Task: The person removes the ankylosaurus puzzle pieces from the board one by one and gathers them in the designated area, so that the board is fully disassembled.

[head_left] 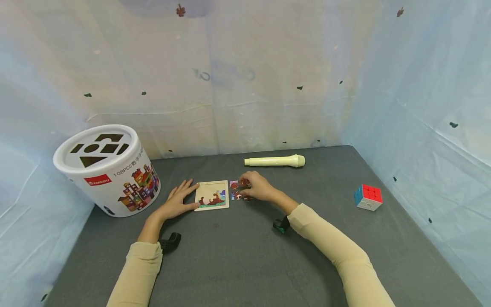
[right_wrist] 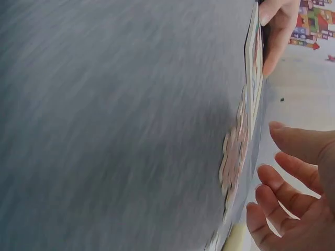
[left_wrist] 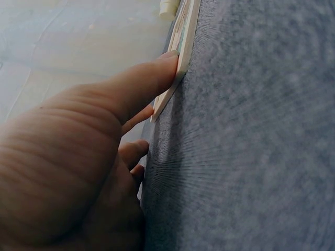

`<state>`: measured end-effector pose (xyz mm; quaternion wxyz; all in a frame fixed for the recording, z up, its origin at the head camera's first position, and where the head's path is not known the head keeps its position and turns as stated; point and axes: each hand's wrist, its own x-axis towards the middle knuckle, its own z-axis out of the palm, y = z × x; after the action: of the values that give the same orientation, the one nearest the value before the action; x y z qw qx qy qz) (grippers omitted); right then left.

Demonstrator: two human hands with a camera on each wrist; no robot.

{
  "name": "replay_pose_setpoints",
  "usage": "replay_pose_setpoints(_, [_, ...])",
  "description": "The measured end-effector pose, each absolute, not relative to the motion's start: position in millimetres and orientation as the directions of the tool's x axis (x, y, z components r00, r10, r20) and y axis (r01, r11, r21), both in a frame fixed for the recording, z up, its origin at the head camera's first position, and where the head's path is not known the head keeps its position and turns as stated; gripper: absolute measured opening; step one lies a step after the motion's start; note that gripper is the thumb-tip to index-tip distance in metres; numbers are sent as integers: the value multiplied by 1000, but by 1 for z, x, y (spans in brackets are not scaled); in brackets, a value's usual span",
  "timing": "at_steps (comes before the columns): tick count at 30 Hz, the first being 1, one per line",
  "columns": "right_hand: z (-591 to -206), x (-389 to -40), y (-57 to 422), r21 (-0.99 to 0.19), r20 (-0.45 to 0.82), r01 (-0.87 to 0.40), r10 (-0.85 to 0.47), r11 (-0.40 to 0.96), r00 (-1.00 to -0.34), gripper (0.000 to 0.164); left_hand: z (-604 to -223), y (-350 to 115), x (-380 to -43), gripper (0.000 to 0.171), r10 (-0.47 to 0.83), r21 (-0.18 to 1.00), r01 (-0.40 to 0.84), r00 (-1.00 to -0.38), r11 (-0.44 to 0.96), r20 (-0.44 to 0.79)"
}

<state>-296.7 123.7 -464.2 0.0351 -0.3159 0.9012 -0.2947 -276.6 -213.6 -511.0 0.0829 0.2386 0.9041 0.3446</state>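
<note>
A square wooden puzzle board (head_left: 206,189) lies on the dark table, with coloured picture pieces along its lower part. My left hand (head_left: 178,202) is at its left side, fingers spread, with the thumb touching the frame's near corner and the index finger at the far corner. Just right of the board are several loose jigsaw pieces (head_left: 235,195), partly hidden under my right hand (head_left: 258,186). In the right wrist view, these pieces (right_wrist: 233,157) lie flat in a cluster. The right hand's fingers are relaxed and bent above them, thumb apart, with nothing between.
A large white block bucket (head_left: 111,170) with shaped holes in its lid stands at the left. Behind the pieces lies a pale yellow toy microphone (head_left: 274,161). A puzzle cube (head_left: 368,197) sits at the right. Hanging sheets (head_left: 268,64) border the table.
</note>
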Motion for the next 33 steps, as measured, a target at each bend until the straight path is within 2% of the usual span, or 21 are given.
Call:
replay_pose_setpoints(7, [-466, -293, 93, -561, 114, -576, -634, 594, -765, 43, -511, -213, -276, 79, 486, 663, 373, -874, 650, 15])
replay_pose_setpoints(12, [-467, -291, 76, -518, 118, -614, -661, 596, -741, 46, -510, -212, -276, 80, 480, 661, 366, -877, 656, 9])
replay_pose_setpoints(33, [-469, -284, 62, -482, 33, -581, -649, 656, -760, 51, -511, -213, -277, 80, 482, 658, 366, -876, 658, 6])
